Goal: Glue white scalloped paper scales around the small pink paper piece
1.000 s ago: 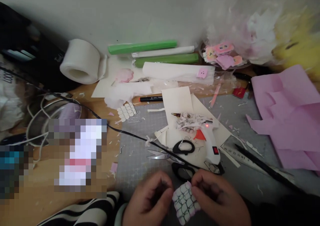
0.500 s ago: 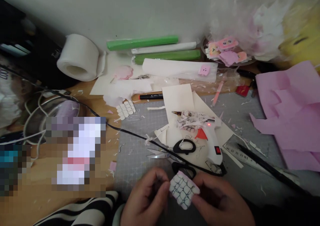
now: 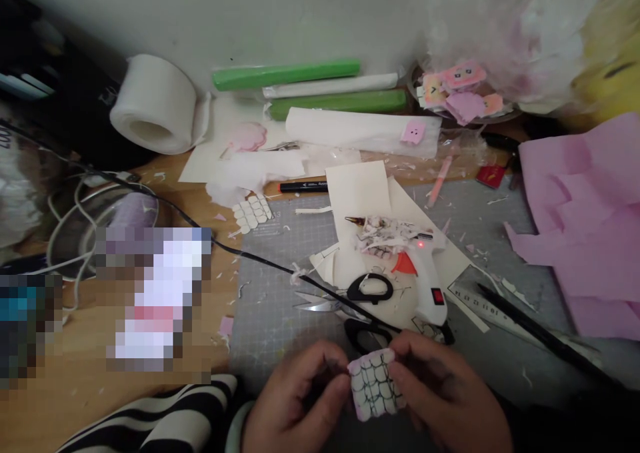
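Observation:
Between my two hands is a small white paper piece (image 3: 374,385) with dark scale-like outlines and pinkish edges. My left hand (image 3: 305,396) pinches its left edge between thumb and forefinger. On the other side, the thumb and fingers of my right hand (image 3: 443,393) close on its right edge. Just beyond lie black-handled scissors (image 3: 370,289), their blades pointing left. A white glue gun (image 3: 425,273) with a red trigger and a lit red light rests on cream paper (image 3: 357,189). A similar scale-patterned paper piece (image 3: 253,213) lies farther off to the left.
A black cable (image 3: 270,263) runs diagonally across the grey cutting mat (image 3: 280,333). Pink crepe paper (image 3: 590,239), a clear ruler (image 3: 483,304) and a black pen-like stick (image 3: 540,329) lie on the right. At the back are a white roll (image 3: 155,106) and green rolls (image 3: 285,75).
The patterned paper piece has been turned in my fingers, from a tilted diamond to nearly square. My right hand has shifted up along its edge. The view has moved slightly.

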Demonstrator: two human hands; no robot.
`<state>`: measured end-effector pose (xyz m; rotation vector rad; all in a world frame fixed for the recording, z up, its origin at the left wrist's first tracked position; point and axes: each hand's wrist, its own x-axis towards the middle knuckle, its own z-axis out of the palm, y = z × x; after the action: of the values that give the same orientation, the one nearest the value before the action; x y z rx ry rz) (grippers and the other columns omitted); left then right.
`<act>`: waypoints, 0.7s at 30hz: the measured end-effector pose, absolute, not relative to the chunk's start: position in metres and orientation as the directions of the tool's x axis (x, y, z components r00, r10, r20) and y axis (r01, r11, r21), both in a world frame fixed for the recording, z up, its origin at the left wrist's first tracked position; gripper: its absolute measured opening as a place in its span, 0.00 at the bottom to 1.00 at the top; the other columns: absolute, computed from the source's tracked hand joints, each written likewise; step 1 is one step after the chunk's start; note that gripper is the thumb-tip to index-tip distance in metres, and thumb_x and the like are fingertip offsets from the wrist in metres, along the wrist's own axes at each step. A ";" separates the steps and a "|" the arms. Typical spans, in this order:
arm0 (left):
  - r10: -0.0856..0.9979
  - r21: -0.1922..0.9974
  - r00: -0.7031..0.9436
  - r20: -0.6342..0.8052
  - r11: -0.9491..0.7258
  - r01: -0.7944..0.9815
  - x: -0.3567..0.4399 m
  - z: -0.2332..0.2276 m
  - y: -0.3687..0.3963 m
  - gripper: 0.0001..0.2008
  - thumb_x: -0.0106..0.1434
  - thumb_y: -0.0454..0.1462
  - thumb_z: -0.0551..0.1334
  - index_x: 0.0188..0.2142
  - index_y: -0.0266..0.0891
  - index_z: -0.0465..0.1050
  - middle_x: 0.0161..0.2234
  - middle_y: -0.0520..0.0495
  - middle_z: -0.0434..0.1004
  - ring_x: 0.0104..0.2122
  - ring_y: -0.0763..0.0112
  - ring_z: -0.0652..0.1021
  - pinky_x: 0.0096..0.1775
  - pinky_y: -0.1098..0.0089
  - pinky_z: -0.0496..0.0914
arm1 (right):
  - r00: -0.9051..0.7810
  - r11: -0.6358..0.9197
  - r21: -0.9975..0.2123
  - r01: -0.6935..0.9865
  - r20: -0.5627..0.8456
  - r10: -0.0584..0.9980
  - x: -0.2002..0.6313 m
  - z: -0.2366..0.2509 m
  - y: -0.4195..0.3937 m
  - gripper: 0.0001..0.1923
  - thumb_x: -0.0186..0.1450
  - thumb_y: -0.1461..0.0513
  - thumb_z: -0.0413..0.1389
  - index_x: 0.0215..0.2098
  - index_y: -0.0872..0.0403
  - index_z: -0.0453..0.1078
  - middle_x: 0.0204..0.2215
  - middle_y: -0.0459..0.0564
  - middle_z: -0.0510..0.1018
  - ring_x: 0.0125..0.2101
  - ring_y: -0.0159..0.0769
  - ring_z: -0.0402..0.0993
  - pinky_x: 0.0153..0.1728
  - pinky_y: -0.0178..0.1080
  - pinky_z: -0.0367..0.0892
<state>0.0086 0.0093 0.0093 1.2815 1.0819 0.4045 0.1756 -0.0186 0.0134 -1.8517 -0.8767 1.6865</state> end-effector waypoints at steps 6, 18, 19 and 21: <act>0.780 0.900 0.488 -0.391 0.214 0.379 0.010 0.010 0.012 0.07 0.60 0.35 0.52 0.28 0.37 0.65 0.20 0.52 0.69 0.21 0.77 0.68 0.25 0.78 0.63 | 0.026 -0.676 -0.724 0.138 -0.680 0.733 0.176 0.016 -0.017 0.09 0.54 0.57 0.49 0.22 0.55 0.63 0.15 0.40 0.60 0.11 0.21 0.52 0.09 0.26 0.46; 0.851 0.859 0.471 -0.231 -0.048 0.509 0.007 0.005 0.007 0.08 0.53 0.29 0.54 0.19 0.38 0.64 0.15 0.55 0.65 0.18 0.78 0.66 0.21 0.79 0.59 | -0.171 -0.572 -0.796 0.198 -0.603 0.779 0.185 0.008 -0.022 0.08 0.57 0.59 0.50 0.25 0.56 0.65 0.18 0.43 0.64 0.19 0.26 0.60 0.19 0.28 0.58; 0.847 0.870 0.483 -0.220 -0.053 0.490 0.007 0.004 0.007 0.08 0.54 0.30 0.54 0.19 0.38 0.64 0.15 0.55 0.66 0.17 0.78 0.66 0.21 0.79 0.59 | -0.145 -0.587 -0.788 0.187 -0.613 0.777 0.184 0.009 -0.022 0.08 0.56 0.59 0.50 0.26 0.56 0.65 0.18 0.42 0.64 0.18 0.26 0.59 0.18 0.28 0.57; 0.846 0.892 0.494 -0.201 -0.050 0.449 0.007 0.000 0.006 0.08 0.56 0.32 0.53 0.21 0.38 0.65 0.16 0.54 0.67 0.17 0.78 0.67 0.20 0.80 0.59 | -0.071 -0.622 -0.767 0.156 -0.637 0.768 0.181 0.011 -0.022 0.08 0.54 0.58 0.51 0.25 0.56 0.66 0.17 0.41 0.63 0.16 0.24 0.57 0.16 0.28 0.55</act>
<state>0.0071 0.0063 -0.0005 1.6806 1.1169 0.4697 0.1809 -0.0217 0.0109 -1.7454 -0.9907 1.7399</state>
